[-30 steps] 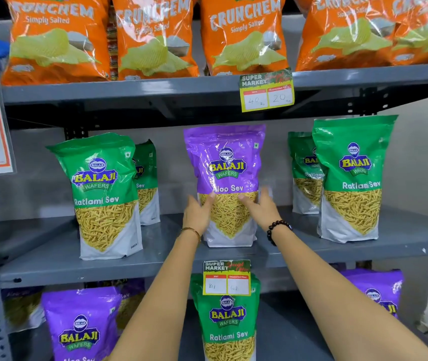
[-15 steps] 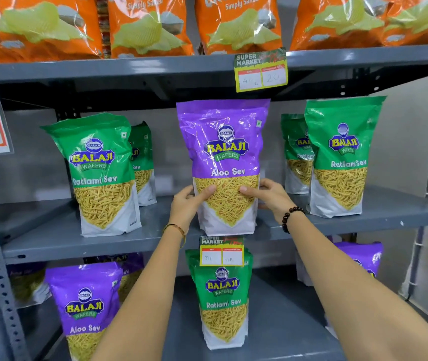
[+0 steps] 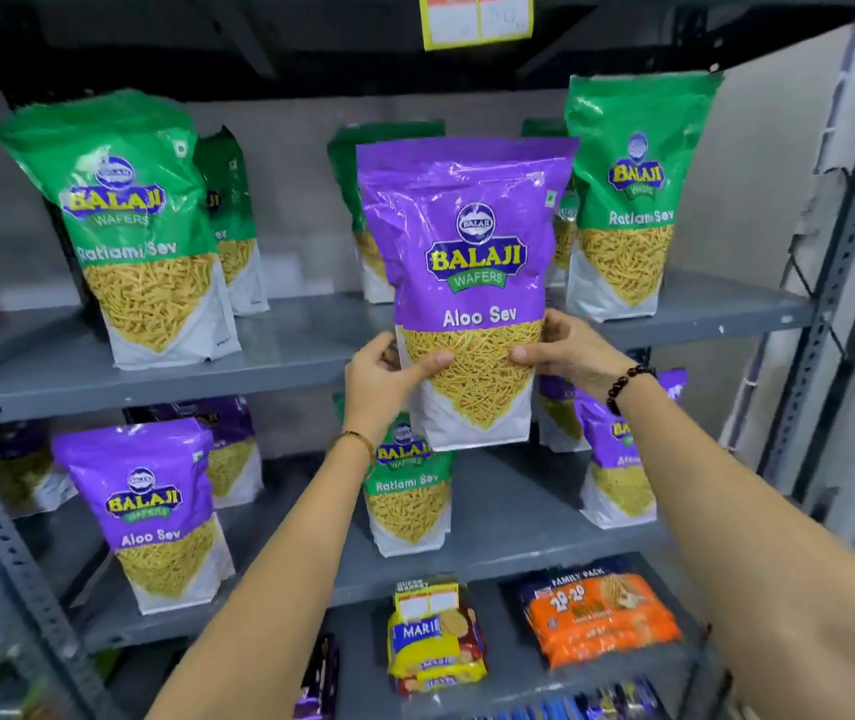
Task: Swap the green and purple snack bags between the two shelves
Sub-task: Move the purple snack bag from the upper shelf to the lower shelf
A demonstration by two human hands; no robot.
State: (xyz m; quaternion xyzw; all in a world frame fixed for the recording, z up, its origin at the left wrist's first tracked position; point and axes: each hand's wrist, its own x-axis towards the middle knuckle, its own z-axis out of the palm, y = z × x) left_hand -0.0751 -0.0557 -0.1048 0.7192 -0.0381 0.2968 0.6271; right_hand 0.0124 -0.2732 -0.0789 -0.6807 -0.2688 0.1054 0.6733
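Observation:
A purple Aloo Sev bag [image 3: 467, 262] hangs upright in the air in front of the middle shelf [image 3: 279, 356]. My left hand [image 3: 383, 381] grips its lower left side and my right hand [image 3: 565, 350] its lower right side. Green Ratlami Sev bags stand on the middle shelf at the left [image 3: 129, 220] and right [image 3: 628, 200], with more behind. On the lower shelf [image 3: 513, 517] stand a purple bag at the left [image 3: 155, 506], another purple bag at the right [image 3: 617, 465], and a green bag [image 3: 407, 491] partly hidden by my left wrist.
Grey metal uprights [image 3: 9, 543] frame the rack on both sides. Below the lower shelf lie a yellow Marie biscuit pack [image 3: 435, 646] and an orange 20-20 family pack [image 3: 602, 615]. A yellow price tag [image 3: 477, 18] hangs from the shelf above.
Both hands have lifted the purple bag off the middle shelf and drawn it toward me and downward. The camera has tilted down, bringing the biscuit shelf into view.

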